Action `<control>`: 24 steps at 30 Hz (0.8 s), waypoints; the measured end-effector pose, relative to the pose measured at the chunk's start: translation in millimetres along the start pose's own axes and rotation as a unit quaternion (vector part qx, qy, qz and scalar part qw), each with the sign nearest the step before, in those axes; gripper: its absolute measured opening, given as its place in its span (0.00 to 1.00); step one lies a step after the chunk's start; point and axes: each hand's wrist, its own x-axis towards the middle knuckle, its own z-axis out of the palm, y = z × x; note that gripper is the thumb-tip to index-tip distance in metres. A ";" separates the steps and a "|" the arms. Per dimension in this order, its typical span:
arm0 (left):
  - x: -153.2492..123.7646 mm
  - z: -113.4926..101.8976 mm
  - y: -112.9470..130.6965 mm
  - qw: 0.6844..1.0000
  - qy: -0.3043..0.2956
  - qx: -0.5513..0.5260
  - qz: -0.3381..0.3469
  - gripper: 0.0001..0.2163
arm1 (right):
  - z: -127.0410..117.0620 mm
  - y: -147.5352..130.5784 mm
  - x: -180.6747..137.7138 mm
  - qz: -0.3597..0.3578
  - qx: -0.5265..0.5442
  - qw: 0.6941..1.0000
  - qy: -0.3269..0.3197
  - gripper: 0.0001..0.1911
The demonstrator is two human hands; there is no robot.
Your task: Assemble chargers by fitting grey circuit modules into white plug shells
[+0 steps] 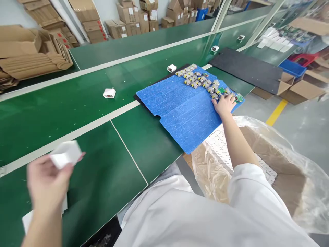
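My left hand (50, 178) is closed around a white box-shaped plastic housing (66, 154), held above the green bench and slightly blurred. Below that forearm, partly covered by it, lie more white pieces (27, 219). My right hand (224, 104) reaches to the right part of a blue sheet (177, 109). Its fingers are spread over small grey modules with yellow parts (197, 80), and its thumb is apart from them. Green circuit boards (239, 98) lie beside those fingertips. Whatever is under the fingers is hidden.
White housings (109, 93) stand spaced along the green conveyor belt (77, 103). A black board (246, 70) lies beyond the blue sheet. To my right is a plastic-lined carton (288, 171) holding white pieces. Cardboard boxes (128, 15) are stacked at the back.
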 end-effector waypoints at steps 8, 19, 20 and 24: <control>11.0 91.2 0.1 0.977 -0.077 -0.200 -0.022 0.35 | -3.9 -27.4 -3.9 0.072 0.063 0.995 0.025 0.14; 4.5 97.4 -36.4 0.980 -0.040 -0.195 0.015 0.28 | -16.9 -64.8 -19.1 0.156 0.080 0.984 0.040 0.22; 4.6 98.0 -37.4 0.980 -0.038 -0.193 0.020 0.27 | -19.0 -70.6 -24.3 0.142 0.105 0.983 0.041 0.23; 3.2 98.5 -38.0 0.984 -0.038 -0.171 0.043 0.26 | -33.2 -120.7 -75.5 0.028 0.346 0.936 -0.063 0.33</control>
